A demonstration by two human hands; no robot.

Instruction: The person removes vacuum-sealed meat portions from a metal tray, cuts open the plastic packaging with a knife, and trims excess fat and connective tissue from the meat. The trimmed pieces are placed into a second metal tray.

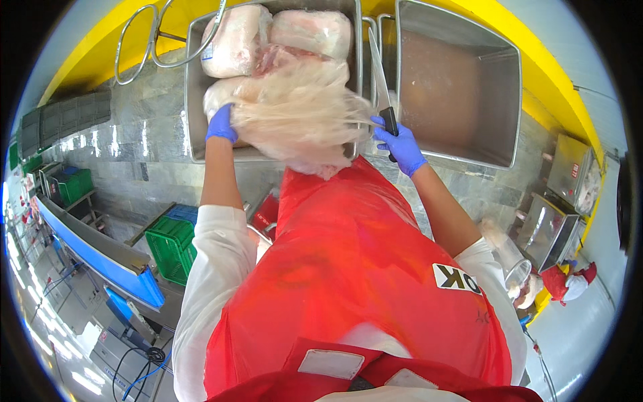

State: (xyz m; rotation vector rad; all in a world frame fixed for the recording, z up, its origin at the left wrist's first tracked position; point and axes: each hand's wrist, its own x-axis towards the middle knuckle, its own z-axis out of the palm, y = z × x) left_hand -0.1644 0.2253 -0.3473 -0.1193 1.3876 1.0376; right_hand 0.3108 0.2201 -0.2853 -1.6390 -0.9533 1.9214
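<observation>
Red apron [355, 268] fills the near view, worn over white sleeves. Beyond it, on the grey counter [134, 141], a steel tray [194, 87] holds wrapped meat blocks [238, 40]. Beside it stands an emptier steel tub [462, 80]. A clear plastic bag [298, 117] bunches over the tray's front edge. Her left hand [221, 124], gloved blue, has its grip closed on the bag. The right hand [400, 147] is wrapped tight around a knife [382, 87], blade pointing away. Best practice, I'd judge: pull the plastic taut and cut away from the fingers.
</observation>
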